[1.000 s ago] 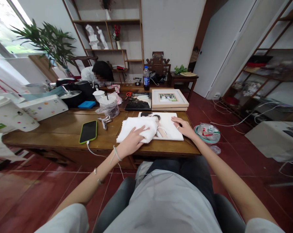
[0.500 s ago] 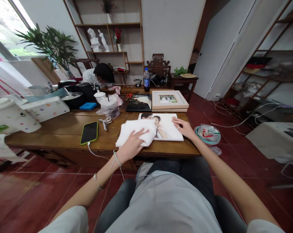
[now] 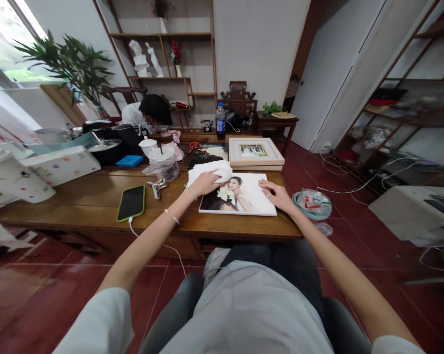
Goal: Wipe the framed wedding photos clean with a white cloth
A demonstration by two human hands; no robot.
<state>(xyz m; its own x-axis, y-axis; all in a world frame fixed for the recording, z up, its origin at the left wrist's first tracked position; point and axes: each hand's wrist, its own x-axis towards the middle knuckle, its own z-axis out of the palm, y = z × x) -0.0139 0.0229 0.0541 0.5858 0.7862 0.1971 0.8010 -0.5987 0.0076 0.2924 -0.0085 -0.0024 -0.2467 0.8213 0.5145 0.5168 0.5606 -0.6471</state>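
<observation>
A white-edged photo panel (image 3: 257,196) with a couple's portrait lies flat near the front edge of the wooden desk. Over its upper left corner sits a bunched white towel (image 3: 207,169), which hides that part of the picture. My left hand (image 3: 206,182) is closed on the towel and presses it down against the panel. On the panel's right side rests my right hand (image 3: 277,194), its fingers stretched out across the white surface and holding nothing.
A framed picture (image 3: 257,153) and a dark photo panel (image 3: 207,153) lie behind. To the left are a charging phone (image 3: 131,203), a metal clip-like piece (image 3: 157,188), a bagged drink cup (image 3: 163,162) and a blue box (image 3: 129,161). Another person (image 3: 153,110) leans over the far side.
My left hand has pushed the towel away from me, toward the panel's far edge, uncovering the portrait's lower left. My right hand stays on the panel's right side.
</observation>
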